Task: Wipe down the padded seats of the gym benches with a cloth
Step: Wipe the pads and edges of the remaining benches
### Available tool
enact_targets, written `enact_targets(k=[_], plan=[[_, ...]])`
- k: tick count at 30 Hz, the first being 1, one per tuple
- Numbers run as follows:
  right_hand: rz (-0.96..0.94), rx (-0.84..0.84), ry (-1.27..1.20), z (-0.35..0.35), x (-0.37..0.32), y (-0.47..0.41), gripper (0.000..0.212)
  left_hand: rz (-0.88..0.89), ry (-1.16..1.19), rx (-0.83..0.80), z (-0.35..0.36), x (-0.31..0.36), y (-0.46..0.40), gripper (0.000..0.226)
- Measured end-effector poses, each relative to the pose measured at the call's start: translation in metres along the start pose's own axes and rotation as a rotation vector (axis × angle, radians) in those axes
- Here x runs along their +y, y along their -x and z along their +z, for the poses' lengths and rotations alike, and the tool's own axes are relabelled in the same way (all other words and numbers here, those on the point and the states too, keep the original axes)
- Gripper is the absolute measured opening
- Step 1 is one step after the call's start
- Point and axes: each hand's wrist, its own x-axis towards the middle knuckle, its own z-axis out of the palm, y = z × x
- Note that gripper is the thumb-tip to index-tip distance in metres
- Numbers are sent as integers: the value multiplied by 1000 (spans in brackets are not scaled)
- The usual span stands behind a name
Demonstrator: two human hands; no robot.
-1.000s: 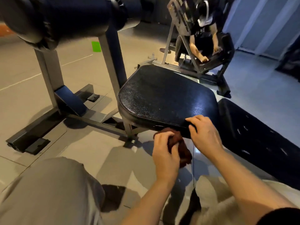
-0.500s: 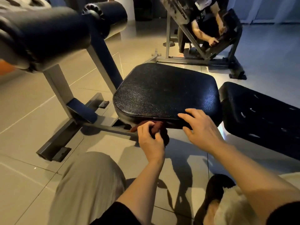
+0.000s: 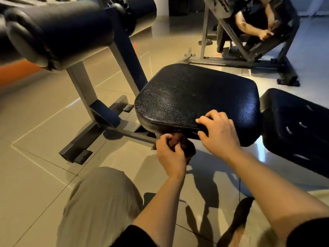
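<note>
The dark reddish-brown cloth [image 3: 187,148] is mostly hidden behind the left hand [image 3: 171,155] and under the black padded seat [image 3: 197,97].

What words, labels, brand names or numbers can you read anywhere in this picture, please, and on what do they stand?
None can be read.
The padded seat, the roller pad and the bench frame bear no visible print.
The machine behind shows only blurred metal, with no legible marks.
</note>
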Motion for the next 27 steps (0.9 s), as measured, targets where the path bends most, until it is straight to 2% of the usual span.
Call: enact_targets(k=[2, 3, 7, 9, 13, 17, 19, 21, 24, 25, 27], plan=[[-7, -12, 6, -1, 0, 0, 35, -168, -24, 55, -6, -6, 5, 21], [-12, -11, 11, -1, 0, 0, 35, -197, -23, 95, -8, -5, 6, 21], [-10, -15, 17, -1, -1, 0, 33, -106, 8, 246, -6, 24, -4, 23], [-9, -23, 26, -1, -1, 0, 33, -60, -6, 258, -4, 33, -12, 23], [-5, -28, 24, -2, -2, -1, 32, -11, 29, 153, 1, 30, -9, 27], [-1, -45, 19, -4, -4, -2, 31, 32, 46, -133, 2, 22, 5, 30], [1, -48, 14, -4, -5, -2, 32, 38, 43, -169, 1, 21, 10, 28], [-5, -46, 11, -4, -5, -2, 33, 4, 56, -38, -3, 22, 11, 25], [-9, -56, 8, -4, -3, 1, 37, -71, 51, 251, -11, 27, 2, 21], [-11, -63, 6, -4, -2, 2, 38, -111, 46, 299, -12, 30, -3, 21], [-17, -82, 0, -5, -1, 4, 42, -158, 55, 287, -9, 35, -9, 22]])
